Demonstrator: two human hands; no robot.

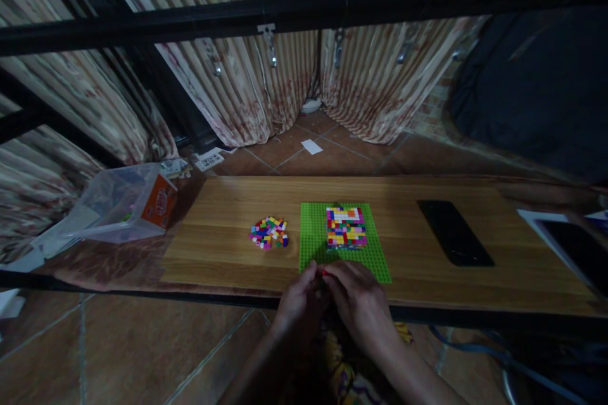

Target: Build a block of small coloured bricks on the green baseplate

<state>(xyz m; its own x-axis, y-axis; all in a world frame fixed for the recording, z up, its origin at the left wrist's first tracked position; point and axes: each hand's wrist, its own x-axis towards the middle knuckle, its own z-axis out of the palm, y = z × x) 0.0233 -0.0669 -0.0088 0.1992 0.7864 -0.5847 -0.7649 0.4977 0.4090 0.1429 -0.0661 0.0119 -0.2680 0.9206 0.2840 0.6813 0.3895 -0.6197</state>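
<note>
Both hands meet at the near edge of the green baseplate [311,228]. My right hand [358,297] pinches a small red toy brick [324,273] between thumb and fingers. Close against it, my left hand [301,297] is closed, thumb and finger together; what it holds, if anything, is hidden. A multicoloured block of stacked toy bricks [346,228] stands on the baseplate, just beyond my hands. Left of the plate lies a loose pile of small coloured bricks [268,232].
The wooden board [228,202] carries a black flat panel [453,232] on the right. Beyond its left end sits a clear plastic bin [118,202] with an orange label. A dark metal bar [294,9] with hooks crosses ahead, before striped curtains [285,88].
</note>
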